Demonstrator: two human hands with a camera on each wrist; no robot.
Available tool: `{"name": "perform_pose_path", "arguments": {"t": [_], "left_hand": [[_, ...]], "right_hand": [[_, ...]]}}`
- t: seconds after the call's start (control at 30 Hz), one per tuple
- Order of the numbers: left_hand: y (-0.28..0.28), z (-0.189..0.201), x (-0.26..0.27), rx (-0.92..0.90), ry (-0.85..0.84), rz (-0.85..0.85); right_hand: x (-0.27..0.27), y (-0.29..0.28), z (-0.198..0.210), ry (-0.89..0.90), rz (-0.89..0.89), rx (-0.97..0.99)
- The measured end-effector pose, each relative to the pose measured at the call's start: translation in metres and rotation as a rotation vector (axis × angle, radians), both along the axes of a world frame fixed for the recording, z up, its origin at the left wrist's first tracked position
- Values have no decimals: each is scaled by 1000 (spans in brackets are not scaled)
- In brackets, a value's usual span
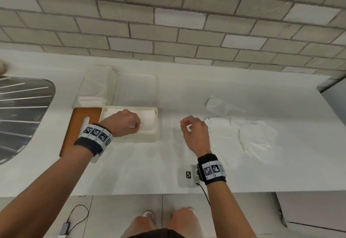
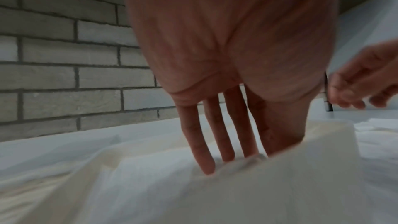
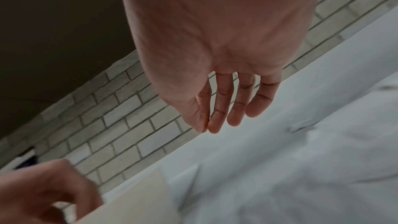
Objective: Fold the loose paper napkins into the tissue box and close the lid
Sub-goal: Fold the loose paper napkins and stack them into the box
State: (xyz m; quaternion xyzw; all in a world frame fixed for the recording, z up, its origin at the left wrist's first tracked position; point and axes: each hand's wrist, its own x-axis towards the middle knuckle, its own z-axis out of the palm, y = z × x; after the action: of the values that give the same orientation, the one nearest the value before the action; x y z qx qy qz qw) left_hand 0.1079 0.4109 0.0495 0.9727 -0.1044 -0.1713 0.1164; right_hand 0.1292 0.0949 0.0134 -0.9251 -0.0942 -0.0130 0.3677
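**A:** My left hand (image 1: 125, 123) is down inside the open tissue box (image 1: 129, 138), fingers (image 2: 199, 149) fairly straight and pressing the folded napkin (image 2: 150, 176) flat – nothing pinched there, as far as the wrist view shows. My right hand (image 1: 194, 131) hangs over bare counter just to the box's right, fingers loosely bent, holding nothing.

**B:** Where's the rest of the paper from where you are?

**A:** The loose napkins (image 1: 243, 136) lie on the counter (image 1: 187, 95) directly to the right of my right hand, the near edge just beside the knuckles, the heap spreading away rightward. One more crumpled sheet (image 1: 222, 105) sits beyond that hand and slightly to its right, toward the wall. So the right hand is plainly the nearer one; the left would have to cross over the box and the other wrist.

**B:** And the lid?

**A:** The wooden lid (image 1: 80, 125) lies flat under my left wrist, touching the box's left side, its long axis running away from me like the forearm. I'd judge the left hand takes it at the end. A stack of folded napkins (image 1: 93, 89) sits beyond the left hand, behind the box.

**B:** What does the next reach turn on?

**A:** The box's long axis runs left to right, and the loose pile sits off its right end – so I expect a short sideways reach with the right hand, then a carry leftward to the box while the left keeps the contents pressed. The sheets look thin and limp; they may drag neighbours along
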Motion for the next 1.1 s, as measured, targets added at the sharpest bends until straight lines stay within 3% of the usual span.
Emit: {"name": "perform_pose_path", "arguments": {"t": [0.1,0.2,0.27,0.33,0.43,0.63,0.73,0.83,0.97,1.1], "left_hand": [[-2,9,-1,-44,-51,25],[-38,20,-7,-175,-367,75],[-87,24,-10,-325,-442,83],[-140,14,-4,-418,-363,90],[-208,-22,17,-450,-154,232],[-300,-72,51,-347,75,471],[-326,-85,58,-327,96,549],[-334,-88,61,-384,82,607],[-323,-84,58,-503,18,726],[-306,-66,54,-638,27,826]], "right_hand": [[9,-58,-8,10,-55,-150],[25,-107,-15,123,-69,-318],[36,-127,-22,231,-59,-430],[47,-141,-28,307,-57,-476],[58,-155,-32,353,15,-542],[64,-171,-40,163,148,-666],[73,-181,-36,105,127,-594],[87,-195,-27,171,46,-400],[104,-214,-13,158,-73,-66],[119,-227,7,78,-117,120]]}}
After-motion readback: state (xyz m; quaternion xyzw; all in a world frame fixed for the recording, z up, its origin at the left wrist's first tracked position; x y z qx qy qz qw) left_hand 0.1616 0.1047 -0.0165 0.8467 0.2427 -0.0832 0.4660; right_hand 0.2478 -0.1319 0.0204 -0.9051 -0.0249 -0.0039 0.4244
